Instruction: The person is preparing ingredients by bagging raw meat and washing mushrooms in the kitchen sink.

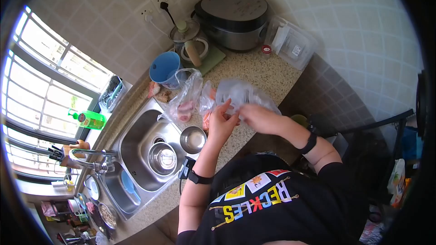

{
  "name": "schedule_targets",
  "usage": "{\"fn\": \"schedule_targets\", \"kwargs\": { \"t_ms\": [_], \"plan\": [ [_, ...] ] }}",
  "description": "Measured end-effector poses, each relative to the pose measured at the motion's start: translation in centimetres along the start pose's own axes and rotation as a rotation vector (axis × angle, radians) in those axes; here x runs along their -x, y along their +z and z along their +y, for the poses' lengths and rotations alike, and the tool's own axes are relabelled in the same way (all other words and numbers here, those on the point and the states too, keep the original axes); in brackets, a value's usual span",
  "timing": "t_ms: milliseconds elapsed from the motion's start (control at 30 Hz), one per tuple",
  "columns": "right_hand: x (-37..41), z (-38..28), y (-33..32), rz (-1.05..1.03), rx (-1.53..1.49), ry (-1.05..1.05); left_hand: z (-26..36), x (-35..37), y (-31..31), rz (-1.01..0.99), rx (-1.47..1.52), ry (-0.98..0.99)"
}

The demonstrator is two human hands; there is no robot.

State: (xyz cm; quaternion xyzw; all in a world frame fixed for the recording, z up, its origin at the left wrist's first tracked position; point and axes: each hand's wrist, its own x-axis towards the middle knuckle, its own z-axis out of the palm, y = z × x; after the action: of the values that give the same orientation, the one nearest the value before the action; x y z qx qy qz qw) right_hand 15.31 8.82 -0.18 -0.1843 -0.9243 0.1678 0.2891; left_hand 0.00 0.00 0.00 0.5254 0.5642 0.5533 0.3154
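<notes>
A crumpled translucent plastic bag (243,91) lies on the speckled counter, with both my hands at its near edge. My left hand (220,126) has its thumb and index finger at the bag's edge, the other fingers curled and partly hidden. Close beside it, my right hand (257,118) is closed on the plastic, fingertips hidden from view. Something orange-red (206,121) in thin plastic shows just left of my left hand. Further left sits a clear bag (190,90) with pinkish pieces, apparently meat (184,110), inside.
A steel bowl (193,139) stands at the counter edge near my left forearm. Another metal bowl (162,158) is in the sink (136,141). Behind are a blue bucket (165,69), a glass kettle (186,36), a rice cooker (234,18) and a clear plastic box (293,45).
</notes>
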Motion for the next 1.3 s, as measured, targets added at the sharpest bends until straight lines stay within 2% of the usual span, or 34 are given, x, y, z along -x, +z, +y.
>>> {"fn": "schedule_targets", "kwargs": {
  "t_ms": [67, 100, 167, 200, 233, 300, 333, 400, 467, 500, 567, 600, 667, 700, 767, 800, 867, 900, 1000, 1033, 1100, 1133, 1167, 1233, 1300],
  "plan": [
    [0.2, 1.5, 2.1, -0.523, 0.087, 0.194, -0.2, 0.5, 0.3, 0.022, -0.041, 0.023],
    [-0.3, 2.0, 2.2, -0.524, 0.087, 0.192, 0.1, 0.7, 0.5, 0.024, -0.041, 0.023],
    [-1.8, 3.2, 2.5, -0.578, 0.303, 0.192, 1.0, 1.1, 0.7, -0.053, -0.163, 0.012],
    [-1.9, 5.1, 4.6, -0.332, 0.344, 0.174, 0.0, 1.2, 0.9, -0.047, -0.105, 0.052],
    [-2.2, 5.1, 4.7, -0.333, 0.344, 0.172, 0.0, 1.2, 1.0, -0.044, -0.105, 0.052],
    [-3.4, 5.1, 4.9, -0.427, 0.486, 0.213, -0.2, 1.1, 0.7, -0.049, -0.074, 0.083],
    [-3.7, 3.6, 3.4, -0.428, 0.486, 0.21, 0.1, 1.1, 0.6, -0.047, -0.074, 0.083],
    [-3.5, 0.4, -0.5, -0.588, 0.38, 0.285, 0.9, 1.1, 0.3, -0.015, -0.02, 0.058],
    [-2.1, -1.1, -2.9, -0.315, 0.311, 0.07, 0.3, 0.8, 0.6, -0.042, 0.023, 0.09],
    [-1.9, -2.1, -4.5, -0.316, 0.313, 0.068, 0.1, 0.6, 0.9, -0.08, 0.064, 0.126],
    [-1.7, -3.5, -6.8, 0.014, 0.142, 0.15, 0.6, 0.8, 1.2, -0.106, 0.081, 0.114],
    [-1.5, -3.0, -6.7, 0.013, 0.144, 0.148, 0.7, 1.0, 1.3, -0.102, 0.077, 0.118],
    [-0.8, -0.6, -5.8, 0.519, 0.376, 0.037, 0.7, 1.3, 1.3, -0.095, 0.074, 0.123],
    [-0.1, 1.3, -5.3, 0.518, 0.376, 0.034, 0.6, 1.3, 1.1, -0.094, 0.067, 0.124],
    [1.1, 4.7, -4.4, -0.073, 0.458, 0.258, 1.3, 1.6, 0.8, -0.09, 0.061, 0.126],
    [1.0, 4.3, -5.0, -0.074, 0.458, 0.261, 2.6, 1.9, 0.5, -0.039, 0.048, 0.119],
    [0.0, 3.1, -6.7, 0.23, 0.332, 0.378, 2.0, 0.8, -0.4, 0.017, 0.082, 0.131],
    [-0.5, 3.2, -6.9, 0.23, 0.333, 0.38, 2.2, 0.5, -0.4, 0.015, 0.083, 0.13],
    [-1.3, 3.6, -5.9, 0.178, -0.269, 0.306, 2.2, -0.3, 0.2, 0.002, 0.194, 0.089],
    [-1.1, 3.7, -5.5, 0.179, -0.269, 0.309, 2.0, -0.7, 0.5, 0.0, 0.194, 0.088],
    [-0.5, 3.5, -5.0, 0.023, -0.386, 0.265, 1.9, -1.3, 1.2, -0.103, 0.289, -0.013],
    [0.1, 3.6, -4.5, 0.026, -0.234, 0.078, 1.8, -1.3, 1.6, -0.108, 0.268, -0.077],
    [0.6, 3.3, -3.6, 0.026, -0.234, 0.081, 1.1, -1.6, 2.1, -0.11, 0.268, -0.078],
    [1.1, 2.7, -1.4, 0.037, -0.604, -0.049, 0.4, -1.7, 3.1, -0.228, 0.189, -0.067],
    [1.7, 2.5, -1.0, -0.058, -0.544, -0.031, -0.2, -0.9, 3.7, -0.151, 0.207, -0.033]
  ]
}}
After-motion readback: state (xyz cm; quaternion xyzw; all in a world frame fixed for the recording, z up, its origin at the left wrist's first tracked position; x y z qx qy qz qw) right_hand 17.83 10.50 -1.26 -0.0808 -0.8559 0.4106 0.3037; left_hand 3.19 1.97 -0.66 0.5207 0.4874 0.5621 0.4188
